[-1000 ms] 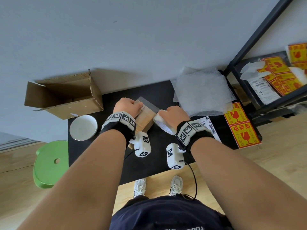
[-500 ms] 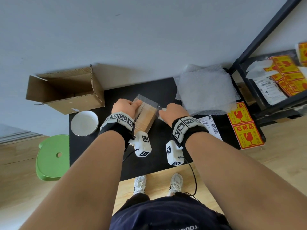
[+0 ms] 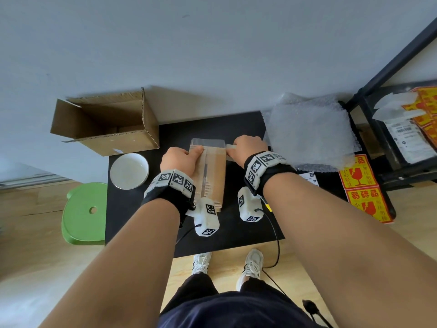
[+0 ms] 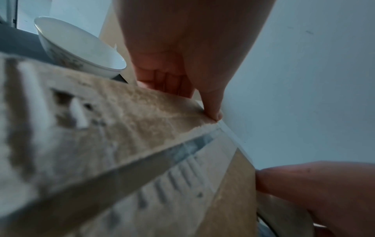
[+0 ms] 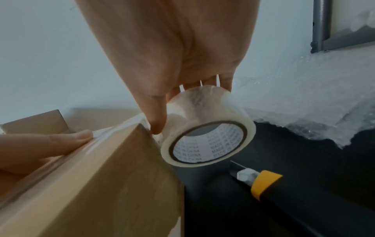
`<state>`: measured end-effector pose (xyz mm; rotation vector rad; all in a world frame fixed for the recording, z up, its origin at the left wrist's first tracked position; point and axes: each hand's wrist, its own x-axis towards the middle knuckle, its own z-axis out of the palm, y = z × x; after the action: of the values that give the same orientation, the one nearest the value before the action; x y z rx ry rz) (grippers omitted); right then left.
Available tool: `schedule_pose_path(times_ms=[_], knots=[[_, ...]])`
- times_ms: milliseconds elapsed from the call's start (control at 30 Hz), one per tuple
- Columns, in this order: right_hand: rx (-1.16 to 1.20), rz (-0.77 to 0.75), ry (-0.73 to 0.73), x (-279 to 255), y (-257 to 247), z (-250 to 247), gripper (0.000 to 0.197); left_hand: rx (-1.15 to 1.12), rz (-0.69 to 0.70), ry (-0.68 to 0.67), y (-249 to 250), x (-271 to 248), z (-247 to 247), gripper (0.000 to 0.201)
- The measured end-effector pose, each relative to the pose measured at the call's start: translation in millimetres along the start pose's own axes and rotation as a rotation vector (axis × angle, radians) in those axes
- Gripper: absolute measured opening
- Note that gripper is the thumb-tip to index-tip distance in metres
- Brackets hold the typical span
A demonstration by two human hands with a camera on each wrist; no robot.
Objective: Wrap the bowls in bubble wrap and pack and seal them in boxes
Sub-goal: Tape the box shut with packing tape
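The black tabletop (image 3: 132,209) carries all my work. On its left far corner stands an open box (image 3: 104,129), still empty as far as I see, and on the right lies the bubble wrap (image 3: 309,136). In the middle is the closed box (image 3: 210,176) that I am sealing. A second ago it lay turned at an angle; now it is straight in front of me, and the clear strip runs further over its far edge, so I judge the seal of this box is nearly done.

My left hand (image 3: 181,159) presses on the box top with straight fingers, the thumb (image 4: 213,105) holding the tape down at the corner. My right hand (image 3: 248,147) has its grip curled around the tape roll (image 5: 209,136) just beside the right edge.

One white bowl (image 3: 129,171) waits unwrapped near the open box. A yellow cutter (image 5: 261,184) lies near the roll; the head view does not show it clearly. What is inside the closed box is hidden, probably a wrapped bowl.
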<state>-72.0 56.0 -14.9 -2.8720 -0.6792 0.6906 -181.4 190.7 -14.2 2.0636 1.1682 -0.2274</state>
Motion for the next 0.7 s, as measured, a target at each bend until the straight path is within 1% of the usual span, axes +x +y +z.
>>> schedule_pose_path(times_ms=[100,233,300,367,467,533,600,700], knots=[[-0.013,-0.049,0.029,1,2,0,0.032,0.011,0.009,0.009,1,-3,2,0.054],[0.116,-0.096,0.069,-7,8,-3,0.040,0.024,0.038,0.107,6,-13,8,0.054],[0.187,-0.111,0.105,-11,13,-4,0.042,0.047,0.151,0.184,10,-21,9,0.044],[0.281,-0.096,0.160,-15,19,-6,0.042,0.128,0.335,0.242,16,-28,10,0.034],[0.378,-0.032,0.257,-21,32,-7,0.039,0.232,0.603,0.229,22,-37,17,0.027],[0.399,0.010,0.314,-28,42,-7,0.036,0.327,0.737,0.210,21,-40,27,0.021],[0.393,0.043,0.322,-36,53,-2,0.031,0.375,0.780,0.204,16,-42,36,0.018],[0.367,0.095,0.201,-49,69,13,0.031,0.306,0.796,0.238,11,-49,40,0.016]])
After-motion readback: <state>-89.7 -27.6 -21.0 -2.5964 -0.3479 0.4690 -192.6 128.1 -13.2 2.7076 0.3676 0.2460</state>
